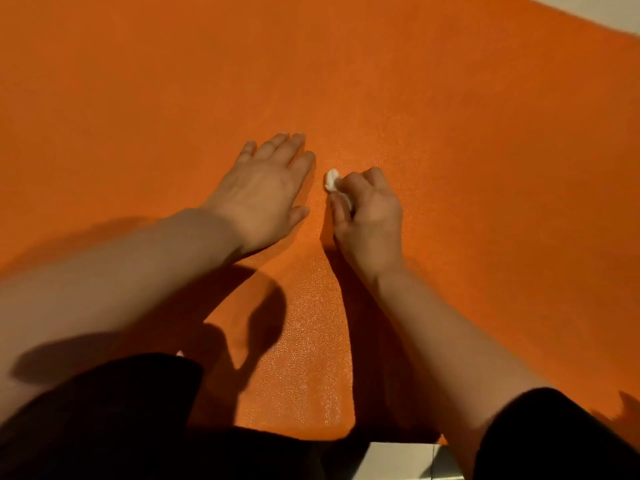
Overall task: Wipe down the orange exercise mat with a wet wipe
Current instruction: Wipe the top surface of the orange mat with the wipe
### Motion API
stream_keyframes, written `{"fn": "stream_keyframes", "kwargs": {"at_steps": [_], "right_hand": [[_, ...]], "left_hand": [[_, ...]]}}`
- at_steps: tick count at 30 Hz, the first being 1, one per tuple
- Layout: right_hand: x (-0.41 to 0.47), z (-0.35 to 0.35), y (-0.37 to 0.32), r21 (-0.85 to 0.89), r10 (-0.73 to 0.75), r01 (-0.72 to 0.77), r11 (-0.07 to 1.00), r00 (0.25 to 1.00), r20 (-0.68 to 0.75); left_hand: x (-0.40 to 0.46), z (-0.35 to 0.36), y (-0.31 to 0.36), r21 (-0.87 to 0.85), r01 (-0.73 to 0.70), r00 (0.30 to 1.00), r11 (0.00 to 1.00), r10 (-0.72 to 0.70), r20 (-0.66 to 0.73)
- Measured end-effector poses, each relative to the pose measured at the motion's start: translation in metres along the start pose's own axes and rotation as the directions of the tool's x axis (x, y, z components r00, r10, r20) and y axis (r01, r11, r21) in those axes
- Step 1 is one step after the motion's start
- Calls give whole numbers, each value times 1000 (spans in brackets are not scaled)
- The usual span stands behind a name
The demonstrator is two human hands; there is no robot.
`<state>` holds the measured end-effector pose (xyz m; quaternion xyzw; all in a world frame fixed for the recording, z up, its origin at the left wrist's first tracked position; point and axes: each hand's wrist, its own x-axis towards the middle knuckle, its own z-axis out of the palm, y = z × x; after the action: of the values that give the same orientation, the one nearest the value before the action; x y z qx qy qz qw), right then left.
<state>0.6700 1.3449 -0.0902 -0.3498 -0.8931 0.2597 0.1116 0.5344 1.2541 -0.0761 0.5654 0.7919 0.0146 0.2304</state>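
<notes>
The left hand (266, 188) lay spread flat on the orange mat (450, 133) — likely bracing it. Just beside it, the right hand (367, 216) pinched a balled wet wipe (333, 180) against the mat — bunched, probably for firmer scrubbing.

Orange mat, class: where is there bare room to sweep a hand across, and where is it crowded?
The mat lies bare beyond the fingertips up to its far edge, and broadly to either side of both arms. A narrow strip shows between the forearms. It is crowded at the middle, where the flat left hand sits close beside the right hand gripping the wipe.
</notes>
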Motion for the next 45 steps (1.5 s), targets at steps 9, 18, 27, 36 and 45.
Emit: {"fn": "stream_keyframes", "kwargs": {"at_steps": [9, 18, 27, 36, 45], "right_hand": [[39, -9, 24, -56, 250, -271, 961, 936, -247], [50, -4, 26, -160, 50, -73, 984, 988, -143], [62, 11, 2, -68, -144, 146, 987, 989, 31], [89, 22, -3, -37, 20, -25, 999, 990, -138], [120, 3, 33, -96, 233, -281, 955, 910, -343]], "left_hand": [[5, 34, -18, 95, -15, 986, 995, 31, -166], [7, 38, -18, 108, -13, 972, 994, 38, -232], [83, -1, -42, 26, -55, 875, 998, 61, -480], [101, 2, -45, 41, 1, 897, 999, 17, -442], [103, 5, -49, 47, 0, 903, 999, 20, -429]]}}
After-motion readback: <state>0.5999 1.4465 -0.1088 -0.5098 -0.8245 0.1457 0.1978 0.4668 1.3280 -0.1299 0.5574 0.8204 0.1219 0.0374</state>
